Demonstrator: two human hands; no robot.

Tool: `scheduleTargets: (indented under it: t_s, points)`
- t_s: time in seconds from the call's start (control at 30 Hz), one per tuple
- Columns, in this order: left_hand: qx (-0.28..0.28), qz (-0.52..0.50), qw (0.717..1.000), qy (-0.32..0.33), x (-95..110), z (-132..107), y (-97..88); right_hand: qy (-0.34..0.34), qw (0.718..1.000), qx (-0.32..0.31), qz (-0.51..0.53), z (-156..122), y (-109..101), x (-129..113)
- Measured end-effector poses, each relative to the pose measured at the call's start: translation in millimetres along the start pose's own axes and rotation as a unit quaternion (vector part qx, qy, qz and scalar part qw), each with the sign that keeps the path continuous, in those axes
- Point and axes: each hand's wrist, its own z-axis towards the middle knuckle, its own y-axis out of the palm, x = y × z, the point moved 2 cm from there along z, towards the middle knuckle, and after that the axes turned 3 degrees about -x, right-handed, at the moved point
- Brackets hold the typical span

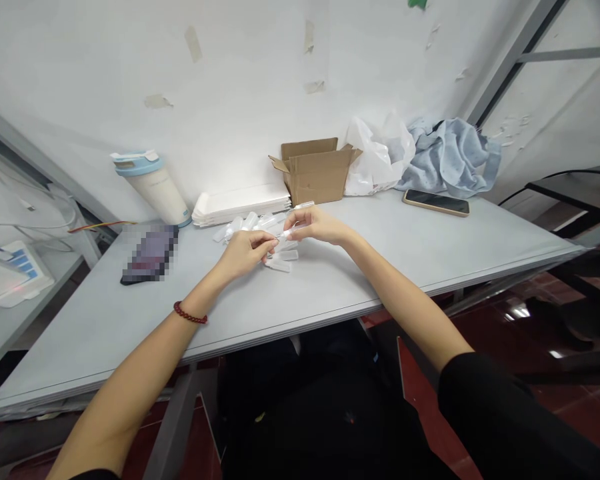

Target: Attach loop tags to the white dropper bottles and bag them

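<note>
My left hand (245,252) and my right hand (314,225) meet above the grey table (380,267), both pinching one small clear plastic tube (282,235) between their fingertips. Several more clear tubes (280,260) lie on the table just beneath and behind the hands. A red bead bracelet (190,315) circles my left wrist.
An open cardboard box (314,171) stands by the wall, with a stack of flat white trays (240,204) to its left. A tumbler with a blue lid (153,183), a dark blurred phone (150,256), another phone (436,202), a white plastic bag (377,157) and blue cloth (450,153) also rest here.
</note>
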Motion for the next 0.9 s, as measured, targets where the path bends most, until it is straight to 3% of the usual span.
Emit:
scheduleTargets:
  t_s: [0.43,0.7,0.9]
  points:
    - [0.004,0.001,1.000,0.005,-2.4,-0.3,1.5,0.008,1.000,-0.005,-0.025,1.2,-0.7,2.8]
    - [-0.039,0.020,0.999,0.015,-5.4,-2.2,6.5,0.003,0.998,-0.022,-0.057,-0.4,3.0,3.7]
    - [-0.023,0.019,1.000,0.001,-4.3,-3.4,5.9,-0.015,0.998,-0.004,-0.060,0.2,7.2,4.8]
